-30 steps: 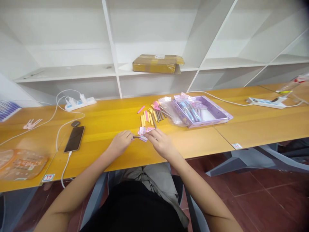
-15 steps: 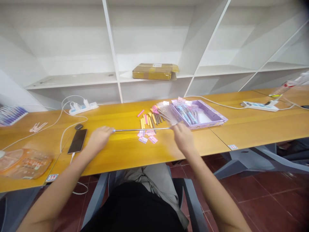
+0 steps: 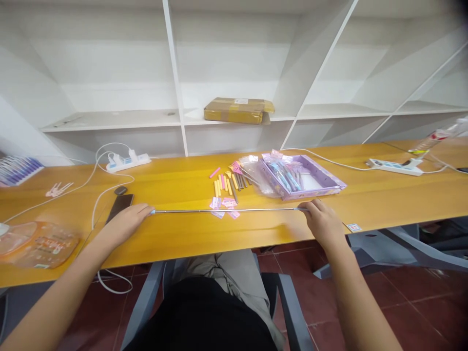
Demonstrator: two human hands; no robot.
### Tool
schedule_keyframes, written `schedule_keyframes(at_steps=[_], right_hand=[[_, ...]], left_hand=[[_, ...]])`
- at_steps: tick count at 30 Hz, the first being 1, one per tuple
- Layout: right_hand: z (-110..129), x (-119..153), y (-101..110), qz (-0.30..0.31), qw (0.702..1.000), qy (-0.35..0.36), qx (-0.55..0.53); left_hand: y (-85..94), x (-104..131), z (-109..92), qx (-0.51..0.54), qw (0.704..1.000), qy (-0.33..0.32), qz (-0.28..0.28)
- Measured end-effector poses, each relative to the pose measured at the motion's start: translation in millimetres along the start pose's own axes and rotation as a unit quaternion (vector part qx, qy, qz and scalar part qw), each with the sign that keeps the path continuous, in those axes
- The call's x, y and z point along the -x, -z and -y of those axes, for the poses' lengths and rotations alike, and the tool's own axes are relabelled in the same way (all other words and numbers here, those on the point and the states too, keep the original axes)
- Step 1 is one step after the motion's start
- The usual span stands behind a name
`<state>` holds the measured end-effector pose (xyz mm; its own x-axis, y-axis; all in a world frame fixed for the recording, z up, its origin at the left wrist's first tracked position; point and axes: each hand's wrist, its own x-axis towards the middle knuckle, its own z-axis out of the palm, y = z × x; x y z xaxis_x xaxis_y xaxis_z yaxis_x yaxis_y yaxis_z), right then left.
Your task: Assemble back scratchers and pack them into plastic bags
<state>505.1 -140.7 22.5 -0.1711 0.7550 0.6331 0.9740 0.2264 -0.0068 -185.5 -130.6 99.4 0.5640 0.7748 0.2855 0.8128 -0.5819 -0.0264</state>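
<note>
A thin silver telescopic rod (image 3: pixel 226 210) stretches level across the front of the table between my two hands. My left hand (image 3: pixel 129 218) is closed on its left end, where a light blue tip shows, and partly covers a black phone (image 3: pixel 120 205). At the other end, my right hand (image 3: pixel 321 219) pinches the rod in front of the purple tray. Beyond the rod lie small pink and purple cards (image 3: pixel 229 202) and a cluster of yellow, pink and dark handles (image 3: pixel 228 184), some with pink or yellow hand-shaped heads.
A purple tray (image 3: pixel 331 189) holds bagged light blue items. White power strips (image 3: pixel 127 163) with cables lie at left and right. An orange-labelled plastic container (image 3: pixel 44 246) rests at front left. A taped cardboard box (image 3: pixel 237 110) sits on the shelf. A bottle (image 3: pixel 435 139) leans far right.
My hands have moved apart, the left one leftward over the phone and the right one well to the right. The rod between them has become much longer.
</note>
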Motion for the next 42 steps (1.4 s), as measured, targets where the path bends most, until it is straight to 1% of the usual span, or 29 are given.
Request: schedule_keyframes(at_steps=[2,5,9,12,15,18,20,22,25,28,31,34,35,37,40,42], right_hand=[[-1.5,2.4,4.3,0.002,1.000,-0.002,0.003],[-0.1,4.8,11.7,-0.006,1.000,-0.013,-0.017],[2.2,7.9,14.4,-0.025,0.992,-0.049,-0.109],[-2.5,10.8,10.5,-0.029,0.983,-0.072,-0.168],[-7.0,10.4,8.4,-0.035,0.982,-0.095,-0.157],[0.1,2.4,10.5,-0.050,0.982,-0.096,-0.154],[15.1,-7.7,11.1,-0.049,0.982,-0.079,-0.166],[38.7,-20.7,8.6,-0.047,0.982,-0.055,-0.174],[85.4,-40.8,-1.1,-0.059,0.983,-0.009,-0.176],[138.7,-54.6,-11.5,-0.076,0.985,0.040,-0.149],[191.6,-56.7,-18.5,-0.047,0.988,0.088,-0.118],[234.1,-48.5,-25.0,0.000,0.987,0.119,-0.106],[243.9,-44.7,-27.6,0.019,0.987,0.122,-0.102],[255.8,-37.7,-33.2,0.055,0.985,0.123,-0.104],[258.5,-31.4,-40.8,0.098,0.980,0.128,-0.121],[256.3,-30.2,-44.4,0.112,0.975,0.140,-0.128]], left_hand=[[1.3,3.4,-0.1,0.000,1.000,-0.009,0.003],[4.8,7.5,-1.3,-0.031,0.999,-0.011,-0.008],[8.2,8.0,-5.5,-0.055,0.998,-0.003,-0.031],[7.7,6.3,-7.6,-0.026,0.999,0.000,-0.019],[5.5,3.5,-7.1,0.001,1.000,0.005,-0.001],[3.0,-3.2,-8.4,0.007,1.000,0.000,0.000],[0.1,-12.3,-14.8,0.013,1.000,-0.021,-0.004],[-5.6,-26.0,-27.4,0.022,0.999,-0.044,-0.017],[-20.9,-51.7,-56.7,0.022,0.996,-0.067,-0.045],[-40.2,-74.8,-91.8,0.030,0.995,-0.085,-0.049],[-58.1,-88.0,-121.9,0.039,0.996,-0.075,-0.040],[-73.9,-90.4,-136.9,0.046,0.997,-0.064,-0.009],[-79.1,-89.4,-138.0,0.050,0.997,-0.062,0.005],[-89.2,-85.5,-136.1,0.059,0.996,-0.059,0.030],[-101.3,-77.4,-130.0,0.078,0.993,-0.060,0.063],[-105.6,-72.2,-128.3,0.088,0.991,-0.058,0.080]])
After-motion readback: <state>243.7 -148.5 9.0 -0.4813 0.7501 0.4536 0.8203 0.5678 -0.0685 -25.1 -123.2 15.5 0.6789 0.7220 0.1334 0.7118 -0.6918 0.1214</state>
